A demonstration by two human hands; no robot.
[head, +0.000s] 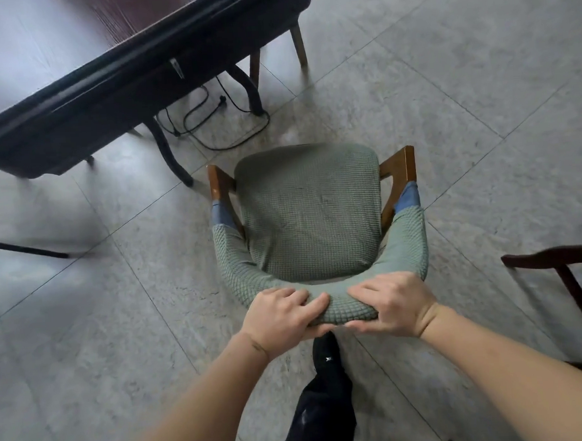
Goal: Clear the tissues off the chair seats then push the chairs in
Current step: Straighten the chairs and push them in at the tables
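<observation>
The green-covered chair was positioned on the tiled floor, well apart from the dark table, its seat facing the table and seen bare. Its curved backrest was gripped at the top by both hands: the left hand and the right hand were set side by side, fingers curled over the padded rail. A black cable was seen beneath the table. Another dark chair was partly visible at right.

Grey tiled floor — green chair, black cable, table
</observation>
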